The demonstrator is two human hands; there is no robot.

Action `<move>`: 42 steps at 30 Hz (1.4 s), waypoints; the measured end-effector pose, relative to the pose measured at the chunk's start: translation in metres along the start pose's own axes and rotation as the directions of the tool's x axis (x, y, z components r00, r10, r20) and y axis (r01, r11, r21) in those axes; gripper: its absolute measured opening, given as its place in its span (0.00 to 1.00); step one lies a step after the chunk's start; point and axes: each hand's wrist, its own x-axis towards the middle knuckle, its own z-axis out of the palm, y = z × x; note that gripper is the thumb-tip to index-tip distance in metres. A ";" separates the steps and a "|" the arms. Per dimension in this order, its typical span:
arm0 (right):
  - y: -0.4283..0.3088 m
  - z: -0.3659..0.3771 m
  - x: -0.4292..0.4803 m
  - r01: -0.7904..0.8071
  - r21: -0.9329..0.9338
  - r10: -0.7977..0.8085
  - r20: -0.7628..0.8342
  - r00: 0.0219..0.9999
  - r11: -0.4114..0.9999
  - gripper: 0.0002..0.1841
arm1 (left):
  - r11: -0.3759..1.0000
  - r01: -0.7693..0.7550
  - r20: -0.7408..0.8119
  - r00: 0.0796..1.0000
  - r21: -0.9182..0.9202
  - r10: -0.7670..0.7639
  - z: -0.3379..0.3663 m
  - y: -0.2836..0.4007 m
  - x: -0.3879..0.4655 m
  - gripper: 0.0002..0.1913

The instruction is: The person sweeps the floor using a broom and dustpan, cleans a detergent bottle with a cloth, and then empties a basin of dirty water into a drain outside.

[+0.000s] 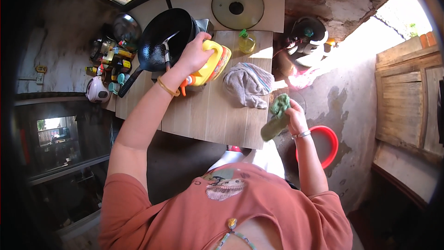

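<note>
My left hand [193, 56] grips a yellow plastic jug [210, 63] by its handle, above the wooden-topped table [208, 118]. An orange spray trigger [187, 82] shows at the jug's lower left; whether it belongs to the jug I cannot tell. Left of that hand, a black wok [152, 41] holds a metal-and-wood-handled spatula [167, 53], partly hidden behind my wrist. Bunched in my right hand [297, 118] is a green cloth [275, 125], hanging just off the table's right edge. Near it on the tabletop lies a crumpled grey towel [248, 83].
A pump bottle [247, 43] of yellowish liquid stands at the back, before a glass lid [238, 6] against the backboard. Bottles and a rice cooker [98, 89] crowd the left end. A red basin [329, 146] sits on the floor at right, near a wet patch.
</note>
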 end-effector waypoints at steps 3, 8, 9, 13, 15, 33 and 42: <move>-0.008 -0.007 0.023 0.070 -0.029 -0.070 0.012 0.997 0.997 0.24 | 0.976 0.015 0.022 1.000 0.218 -0.020 0.003 -0.009 0.041 0.22; 0.009 -0.015 0.038 0.093 -0.088 -0.093 0.004 0.996 0.992 0.25 | 0.956 0.119 0.060 0.988 0.268 -0.140 0.024 -0.037 0.099 0.23; 0.016 -0.017 0.035 0.070 -0.072 -0.070 0.000 0.998 0.995 0.25 | 0.956 0.122 0.066 0.987 0.267 -0.145 0.029 -0.041 0.106 0.23; 0.029 -0.028 0.025 -0.010 -0.070 0.005 -0.063 0.998 0.998 0.23 | 0.959 0.217 0.053 0.972 0.181 -0.230 0.039 -0.060 0.117 0.24; 0.031 -0.038 0.024 -0.030 -0.025 0.028 -0.089 0.996 0.999 0.23 | 0.962 0.231 0.048 0.970 0.142 -0.240 0.039 -0.068 0.117 0.22; -0.093 0.036 0.216 0.397 0.198 -0.427 0.142 0.893 0.896 0.20 | 0.980 0.186 0.130 0.972 0.076 -0.195 0.032 -0.044 0.063 0.15; -0.001 0.004 0.301 0.119 -0.842 -0.265 0.296 0.918 -0.527 0.30 | 0.953 0.286 0.290 0.925 -0.100 -0.247 0.019 -0.013 0.038 0.16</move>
